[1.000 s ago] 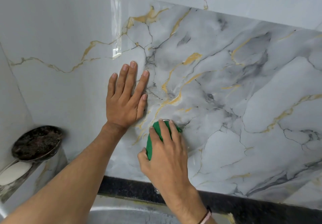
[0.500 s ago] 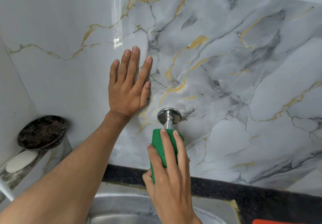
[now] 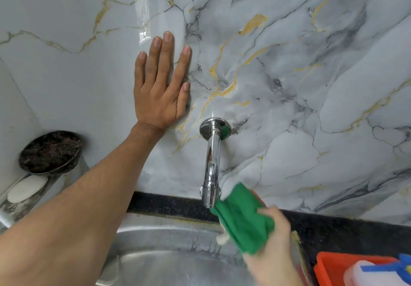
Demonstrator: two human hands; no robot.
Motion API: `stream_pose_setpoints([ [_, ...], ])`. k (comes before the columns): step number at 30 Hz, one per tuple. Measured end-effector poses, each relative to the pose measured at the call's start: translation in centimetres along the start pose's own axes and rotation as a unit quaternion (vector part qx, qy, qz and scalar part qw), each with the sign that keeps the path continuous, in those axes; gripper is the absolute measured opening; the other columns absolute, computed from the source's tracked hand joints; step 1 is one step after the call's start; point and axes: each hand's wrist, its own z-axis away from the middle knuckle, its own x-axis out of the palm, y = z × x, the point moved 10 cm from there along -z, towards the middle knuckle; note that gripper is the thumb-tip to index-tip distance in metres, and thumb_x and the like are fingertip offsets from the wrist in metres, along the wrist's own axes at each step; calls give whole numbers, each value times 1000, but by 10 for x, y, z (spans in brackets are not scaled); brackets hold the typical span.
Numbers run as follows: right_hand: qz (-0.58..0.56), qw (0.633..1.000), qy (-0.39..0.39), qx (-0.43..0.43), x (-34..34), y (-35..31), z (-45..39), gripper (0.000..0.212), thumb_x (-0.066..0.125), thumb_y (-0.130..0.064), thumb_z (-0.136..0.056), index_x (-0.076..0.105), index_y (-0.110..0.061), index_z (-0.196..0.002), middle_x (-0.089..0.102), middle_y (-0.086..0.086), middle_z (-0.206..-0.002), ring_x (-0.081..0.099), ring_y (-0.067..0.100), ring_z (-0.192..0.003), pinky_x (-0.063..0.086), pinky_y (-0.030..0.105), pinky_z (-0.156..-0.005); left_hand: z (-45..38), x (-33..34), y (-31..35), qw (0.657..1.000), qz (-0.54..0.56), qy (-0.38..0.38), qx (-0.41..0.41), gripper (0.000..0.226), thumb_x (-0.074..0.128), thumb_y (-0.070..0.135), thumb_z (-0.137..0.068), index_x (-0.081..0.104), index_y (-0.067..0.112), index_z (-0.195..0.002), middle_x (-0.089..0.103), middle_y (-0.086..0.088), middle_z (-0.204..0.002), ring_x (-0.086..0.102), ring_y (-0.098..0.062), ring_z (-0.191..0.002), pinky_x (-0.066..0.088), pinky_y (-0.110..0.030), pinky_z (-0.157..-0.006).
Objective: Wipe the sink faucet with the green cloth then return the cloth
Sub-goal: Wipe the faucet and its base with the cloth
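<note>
Head view | left hand [image 3: 159,99] flat on wall [image 3: 311,85] | right hand [image 3: 274,236] grips green cloth [image 3: 243,216] beside faucet [image 3: 212,163] | orange tray [image 3: 333,268] right

Your left hand [image 3: 159,92] is flat, palm down, fingers straight and slightly spread, thumb tucked along the index side. Wrist is straight; the bare forearm runs back to the lower-left corner of view, elbow out of frame. Your right hand [image 3: 272,230] comes up from the bottom edge, right of centre, motion-blurred. Its fingers are curled closed around the green cloth [image 3: 243,216], knuckles facing up, one fingertip showing at the lower left of the wad. Right wrist and forearm are mostly cut off by the frame.
</note>
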Motion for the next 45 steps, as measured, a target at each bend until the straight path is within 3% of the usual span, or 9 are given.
stream_pose_setpoints([
  [8, 115, 977, -158, 84, 133, -15, -54, 61, 52, -50, -86, 72, -8, -126, 72, 20, -132, 67, 37, -111, 42, 61, -115, 1, 2, -2, 1000, 0, 7, -2, 66, 28, 35, -101, 24, 21, -166, 41, -21, -164, 32, -36, -156, 6, -40, -137],
  [15, 199, 948, -247, 21, 106, 15, -36, 52, 52, -51, -82, 80, -17, -109, 81, 8, -105, 74, 27, -99, 50, 61, -106, 2, 9, -3, 1000, 18, 15, -8, 67, 25, 37, -100, 17, 25, -166, 37, -20, -163, 30, -36, -155, 6, -41, -136],
  [21, 393, 897, -126, -158, 56, 0, -9, 38, 57, -48, -69, 72, -14, -78, 67, 9, -66, 59, 14, -68, 43, 37, -70, 3, 11, -4, 999, 25, 14, -14, 67, 25, 36, -100, 19, 25, -166, 39, -22, -163, 28, -36, -156, 8, -43, -136],
  [26, 218, 926, 67, -300, 36, -54, 27, 18, 59, -39, -80, 74, -28, -84, 72, -13, -78, 67, 12, -78, 53, 19, -60, 2, 8, -5, 1000, 21, 14, -14, 68, 27, 35, -100, 19, 24, -166, 39, -22, -163, 30, -37, -156, 8, -42, -136],
  [29, 387, 763, 10, -518, 132, -93, 64, 36, 59, -31, -86, 70, -25, -119, 75, -15, -109, 68, 3, -101, 56, 21, -85, 1, 5, -4, 999, 32, 9, -16, 67, 27, 35, -100, 19, 23, -166, 41, -23, -163, 31, -36, -156, 12, -43, -135],
  [32, 664, 508, 31, -547, 191, -56, 62, 49, 60, -36, -79, 68, -26, -125, 65, 6, -137, 54, 27, -130, 44, 51, -108, -1, 0, -2, 1000, 21, -2, -11, 66, 28, 35, -100, 19, 22, -165, 45, -23, -161, 35, -38, -154, 28, -51, -129],
  [34, 718, 441, 50, -537, 187, -34, 57, 50, 62, -29, -74, 70, -23, -123, 60, 11, -146, 47, 34, -141, 39, 61, -112, 0, -1, 0, 1000, 21, -6, -3, 66, 28, 34, -101, 20, 22, -165, 46, -24, -161, 37, -39, -153, 32, -54, -126],
  [42, 668, 418, -43, -614, 120, 11, 92, 35, 73, 1, -87, 78, -16, -117, 56, 12, -151, 45, 32, -146, 53, 52, -107, -4, -10, 3, 997, 16, -68, -13, 64, 31, 30, -102, 26, 16, -164, 45, -26, -161, 40, -41, -152, 36, -57, -124],
  [45, 586, 619, -92, -515, 88, -12, 94, 52, 74, 13, -70, 82, -17, -112, 63, 8, -147, 54, 26, -140, 53, 36, -109, -12, -33, 7, 984, 57, -162, -36, 56, 32, 29, -109, 30, 13, -164, 34, -26, -167, 31, -38, -158, 36, -53, -129],
])
